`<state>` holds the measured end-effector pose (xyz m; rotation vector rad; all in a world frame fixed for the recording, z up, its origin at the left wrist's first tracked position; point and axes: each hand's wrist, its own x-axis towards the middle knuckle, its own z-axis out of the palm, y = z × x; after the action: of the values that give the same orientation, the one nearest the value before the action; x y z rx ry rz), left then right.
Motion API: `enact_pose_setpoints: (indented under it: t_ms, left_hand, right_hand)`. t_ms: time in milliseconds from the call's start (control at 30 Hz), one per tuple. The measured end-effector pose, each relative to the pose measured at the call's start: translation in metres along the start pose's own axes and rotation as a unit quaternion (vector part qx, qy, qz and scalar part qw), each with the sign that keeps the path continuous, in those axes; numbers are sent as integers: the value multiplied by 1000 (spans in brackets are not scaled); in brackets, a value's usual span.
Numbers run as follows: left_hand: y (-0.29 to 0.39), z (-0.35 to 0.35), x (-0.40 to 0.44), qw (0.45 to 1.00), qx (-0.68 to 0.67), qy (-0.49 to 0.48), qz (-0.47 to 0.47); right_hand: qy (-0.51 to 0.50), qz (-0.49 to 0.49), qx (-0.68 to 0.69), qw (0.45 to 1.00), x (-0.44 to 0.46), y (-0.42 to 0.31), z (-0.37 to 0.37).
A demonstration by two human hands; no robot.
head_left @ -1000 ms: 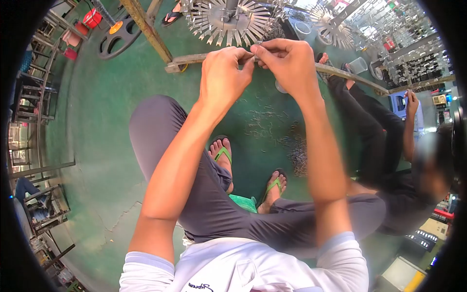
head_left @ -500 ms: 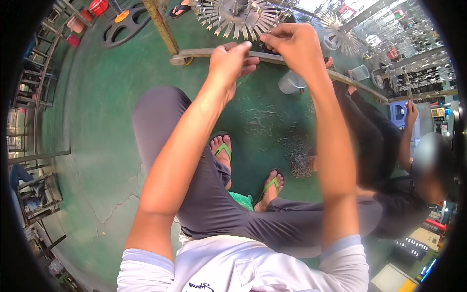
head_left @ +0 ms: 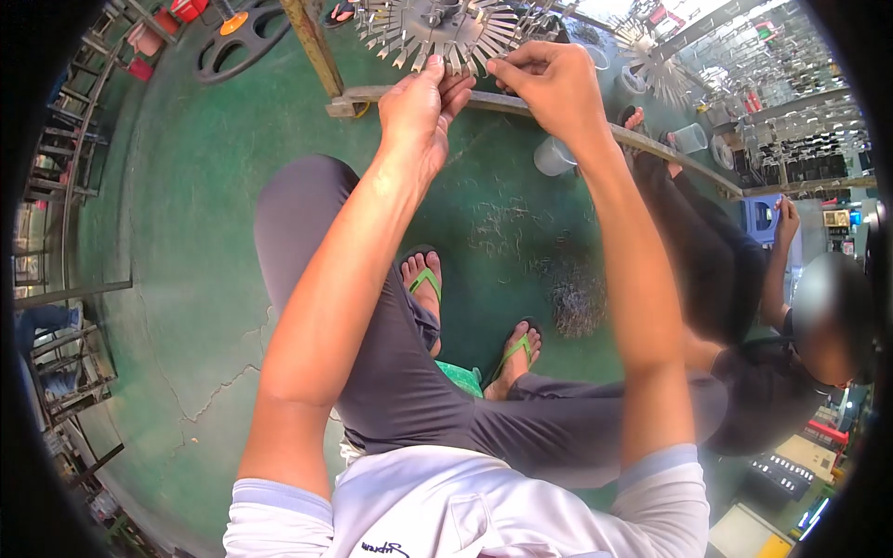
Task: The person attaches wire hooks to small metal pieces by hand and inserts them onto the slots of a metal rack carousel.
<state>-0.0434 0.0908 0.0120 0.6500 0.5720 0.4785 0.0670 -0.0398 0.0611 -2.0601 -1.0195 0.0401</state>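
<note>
Above and ahead, a metal wheel (head_left: 437,28) carries many flat, notched prongs around its rim. My left hand (head_left: 416,112) is at its lower edge, with the thumb tip up against the prongs and the other visible fingers apart, loosely curled. Whether the thumb presses on a prong, I cannot tell. To its right, my right hand (head_left: 555,84) has thumb and forefinger brought together beside the wheel's lower right rim. Anything in that pinch is too small to make out.
A rusty frame post (head_left: 312,46) and low crossbar (head_left: 502,102) stand before me. Clear plastic tub (head_left: 555,156) and a heap of thin metal pieces (head_left: 577,302) lie on the green floor. At right sits a co-worker (head_left: 758,391); more pronged wheels (head_left: 646,56) hang behind.
My left hand has moved left and up to the wheel's edge. The right hand has shifted slightly left, still pinching. In view, the wheel sits slightly further left and higher.
</note>
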Motion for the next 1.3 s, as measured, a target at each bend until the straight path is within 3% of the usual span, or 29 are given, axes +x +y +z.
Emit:
enact_pose_setpoints:
  t_ms: [267,1300]
  left_hand:
    - [2,5,-10,999,30,-14,-11]
    - [-1,13,-20,999,40,-16,-31]
  right_hand:
    - [27,-26,60,998,-4,13,6]
    - [65,-27,80,994,-16,5,2]
